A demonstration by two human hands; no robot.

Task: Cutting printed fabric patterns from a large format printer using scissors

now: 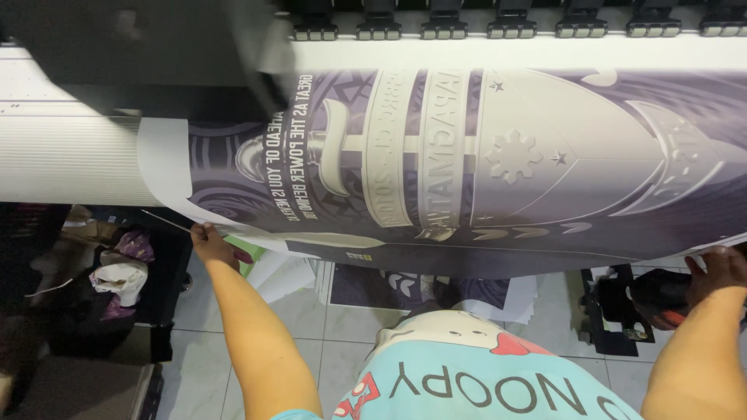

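A person is standing over a wide-format printer (156, 47), looking down at a large printed banner (498, 163) that is coming off the machine's white ribbed platen (70, 159) and draping toward the floor. The banner is lying across the full width of the view — dark purple with a pale silver shield emblem and pale lettering, its white border running along the left and lower edges. The left hand (208, 239) is reaching up to the banner's lower left corner, and its fingers (204, 228) are pinching closed on the white edge there, just where a thin dark rod (165, 221) is sticking out beside the sheet. The right hand (720, 272) is holding the lower edge at the far right, with the fingers curling under the sheet and gripping it, though the fingertips themselves are hiding behind the print. Both forearms are stretching out well apart, one at each end of the hanging edge. Below the banner, stacked prints and white sheets (296, 276) are lying on the pale tiled floor (342, 342), a heap of cloth and bags (117, 272) is sitting at the left, and dark gear (638, 303) is resting on the tiles near the right hand. The person's light blue shirt (467, 381) is showing at the bottom.
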